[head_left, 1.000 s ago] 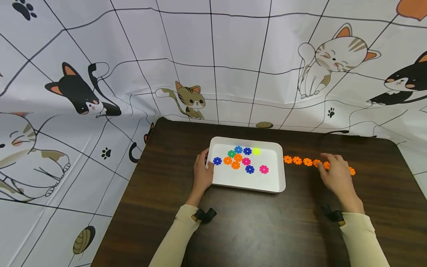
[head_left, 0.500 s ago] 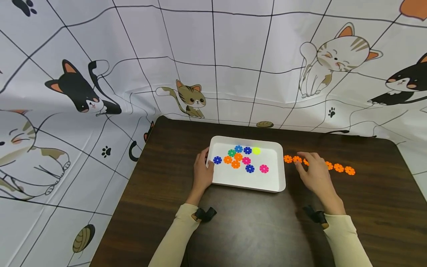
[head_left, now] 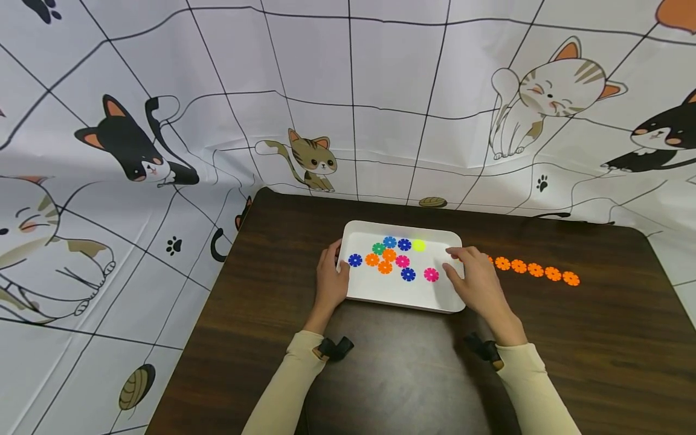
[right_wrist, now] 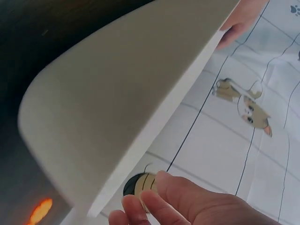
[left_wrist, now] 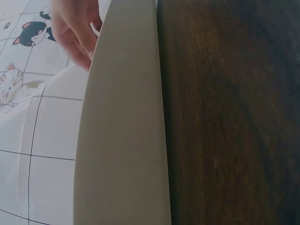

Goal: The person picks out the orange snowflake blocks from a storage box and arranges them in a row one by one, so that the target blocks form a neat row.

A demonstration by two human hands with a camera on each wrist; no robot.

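Observation:
My left hand (head_left: pixel 330 279) grips the left end of a white rectangular tray (head_left: pixel 375 291), thumb over the rim. Flower-shaped plastic discs lie in the tray: orange (head_left: pixel 385 267), pink (head_left: pixel 431 275), dark blue (head_left: pixel 355 260), light blue (head_left: pixel 389 241), green (head_left: pixel 378 248) and yellow (head_left: pixel 418 245). Over the tray's right end hovers my right hand (head_left: pixel 478 283), thumb and forefinger apart with nothing visible between them. A row of orange discs (head_left: pixel 535 270) extends rightward from behind that hand, which hides its near end. The tray's side wall (left_wrist: pixel 124 117) fills much of the left wrist view.
Everything rests on a dark wooden table (head_left: pixel 402 368). A white curtain (head_left: pixel 391 66) printed with cats and lines hangs behind the table and down its left side.
My right hand has moved left along the row of orange discs to the tray's right end, uncovering the row's right part. My left hand and the tray have stayed put.

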